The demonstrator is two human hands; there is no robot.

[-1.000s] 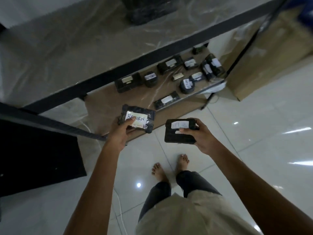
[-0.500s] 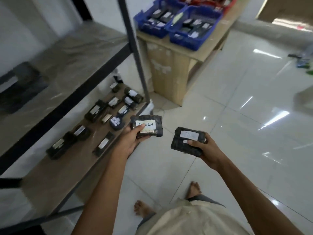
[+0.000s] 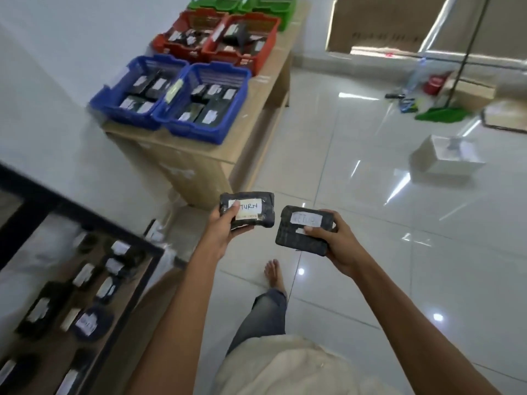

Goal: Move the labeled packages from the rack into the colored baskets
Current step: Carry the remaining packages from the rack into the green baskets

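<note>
My left hand (image 3: 225,228) grips a black wrapped package (image 3: 251,212) whose white label reads "RETURN", the thumb lying over the label's left end. Beside it, my right hand (image 3: 333,240) holds a second black labeled package (image 3: 299,235), thumb pressed on its top. Both are held over the tiled floor. The rack's (image 3: 137,280) low shelf at lower left carries several more black labeled packages (image 3: 85,323). On a wooden bench (image 3: 199,166) ahead stand two blue baskets (image 3: 225,124), two red baskets (image 3: 265,52) and two green baskets (image 3: 285,18); the blue and red ones hold packages.
A white wall runs along the left behind the bench. On the floor at right lie a white box (image 3: 447,158), a green broom (image 3: 439,115), a bottle and small clutter. My bare foot (image 3: 275,276) is on the tiles below the packages.
My view has swung right, away from the rack toward the bench, bringing the red and green baskets into sight. Both hands keep their packages, carried along in front of me.
</note>
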